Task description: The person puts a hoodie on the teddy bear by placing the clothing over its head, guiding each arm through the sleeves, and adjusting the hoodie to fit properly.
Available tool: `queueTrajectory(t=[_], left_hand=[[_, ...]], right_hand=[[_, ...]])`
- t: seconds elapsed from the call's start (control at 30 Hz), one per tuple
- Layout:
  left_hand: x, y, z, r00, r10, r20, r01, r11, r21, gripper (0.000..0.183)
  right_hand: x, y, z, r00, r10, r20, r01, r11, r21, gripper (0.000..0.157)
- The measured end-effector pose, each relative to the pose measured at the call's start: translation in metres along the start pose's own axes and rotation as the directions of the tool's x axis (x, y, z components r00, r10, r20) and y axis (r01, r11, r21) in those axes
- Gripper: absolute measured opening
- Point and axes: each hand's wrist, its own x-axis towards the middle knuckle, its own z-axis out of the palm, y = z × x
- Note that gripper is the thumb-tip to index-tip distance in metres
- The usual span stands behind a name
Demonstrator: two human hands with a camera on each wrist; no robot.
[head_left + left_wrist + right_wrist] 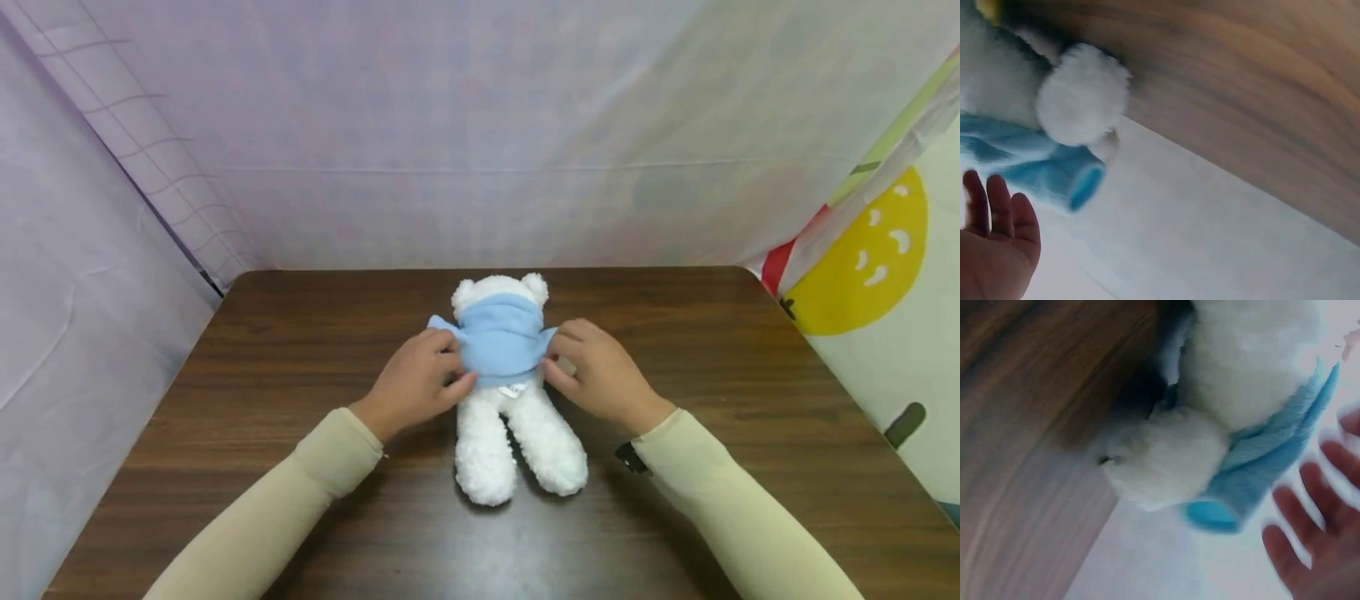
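Observation:
A white plush bear (483,450) lies on the table with its ears away from me and its legs toward me; no face shows. A light blue garment (501,342) covers its torso and reaches up over part of the head. At the garment's left side, my left hand (420,375) has its fingers and thumb apart by the cloth. My right hand (600,371) is at the opposite side, fingertips right at the blue edge. In the right wrist view, the fingers (1297,519) are spread beside an open-ended blue sleeve (1241,494). The left wrist view shows another sleeve (1054,181) near loosely extended fingers.
The bear is on a dark brown wooden table (300,350). Pale cloth (480,167) hangs behind the table's far edge and along the left. On the right is a white cloth with a yellow fruit print (862,267). A small white tag (512,390) shows below the garment's hem.

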Motion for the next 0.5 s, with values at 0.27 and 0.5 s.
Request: queueTrajectory(t=[0.27,0.5], left_hand=[[0.014,0.011,0.006,0.996,-0.045,0.082,0.044,0.999,0.009,0.046],[0.017,0.014,0.008,0.989,-0.05,0.138,0.044,0.998,0.042,0.052]], right_hand=[[-0.009,0.022,0.002,0.871,0.396,0.292,-0.438,0.894,0.092,0.06],[-0.015,0.031,0.014,0.837,0.308,0.452,-0.388,0.917,0.094,0.056]])
